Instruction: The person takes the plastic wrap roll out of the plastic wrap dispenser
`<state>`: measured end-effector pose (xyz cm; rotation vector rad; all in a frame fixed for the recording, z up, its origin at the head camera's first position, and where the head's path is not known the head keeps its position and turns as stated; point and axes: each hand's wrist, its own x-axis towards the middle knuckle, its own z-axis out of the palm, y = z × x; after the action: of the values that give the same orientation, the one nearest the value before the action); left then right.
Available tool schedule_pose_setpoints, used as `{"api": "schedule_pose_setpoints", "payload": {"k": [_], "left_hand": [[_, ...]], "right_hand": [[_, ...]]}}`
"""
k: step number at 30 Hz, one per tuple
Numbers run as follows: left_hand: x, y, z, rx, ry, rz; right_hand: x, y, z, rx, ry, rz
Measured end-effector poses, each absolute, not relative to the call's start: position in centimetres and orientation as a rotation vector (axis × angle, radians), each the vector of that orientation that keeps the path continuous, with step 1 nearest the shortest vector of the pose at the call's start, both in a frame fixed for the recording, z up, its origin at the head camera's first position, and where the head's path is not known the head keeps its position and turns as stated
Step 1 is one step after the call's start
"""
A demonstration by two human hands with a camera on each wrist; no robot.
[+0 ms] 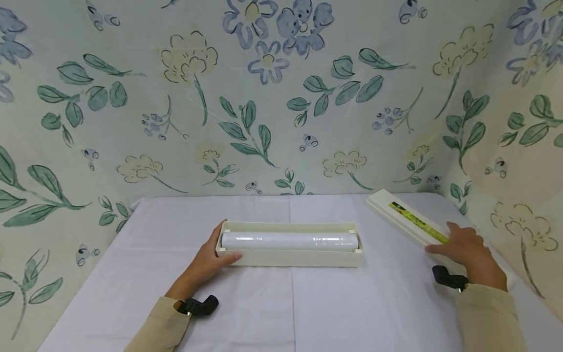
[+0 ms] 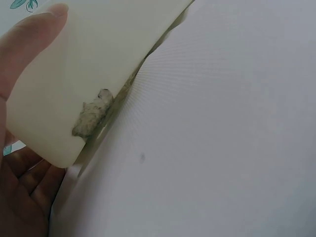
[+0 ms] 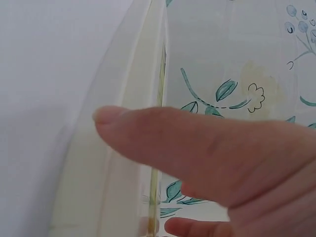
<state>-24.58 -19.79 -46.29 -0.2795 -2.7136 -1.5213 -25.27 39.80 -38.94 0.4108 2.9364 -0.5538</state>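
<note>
A cream plastic cling film dispenser box (image 1: 294, 259) sits lengthwise on the table with its top uncovered. Inside lies a shiny, pale roll of cling film (image 1: 288, 241). My left hand (image 1: 210, 258) grips the box's left end, thumb on the front wall and fingers around the end. In the left wrist view, a torn greyish patch (image 2: 93, 116) shows on the box near its lower edge. Off to the right, my right hand (image 1: 468, 250) holds the long cream lid (image 1: 381, 199), which bears a yellow-green label (image 1: 418, 223). The right thumb (image 3: 143, 131) lies across the lid's side.
A white cloth (image 1: 246, 308) with fold creases covers the table. Floral-patterned fabric (image 1: 272, 122) hangs behind and along both sides. The lid lies slantwise near the table's right edge, close to the side fabric.
</note>
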Motion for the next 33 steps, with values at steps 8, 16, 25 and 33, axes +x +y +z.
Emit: {"api": "schedule_pose_setpoints", "payload": {"k": [8, 16, 25, 33], "left_hand": [[-24.7, -19.7, -46.2, -0.277, -2.711, -1.549], [-24.7, -19.8, -46.3, -0.274, -2.717, -1.546], [-24.7, -19.9, -46.3, -0.274, -2.725, -1.546], [-24.7, -19.8, -46.3, -0.265, -2.722, -1.529]], "right_hand": [[-25.4, 39.2, -38.1, 0.379, 2.958, -0.517], [-25.3, 37.8, -37.2, 0.325, 3.03, -0.49], [-24.8, 35.8, -35.7, 0.214, 3.124, -0.53], [-24.7, 35.0, -35.2, 0.116, 3.135, -0.584]]}}
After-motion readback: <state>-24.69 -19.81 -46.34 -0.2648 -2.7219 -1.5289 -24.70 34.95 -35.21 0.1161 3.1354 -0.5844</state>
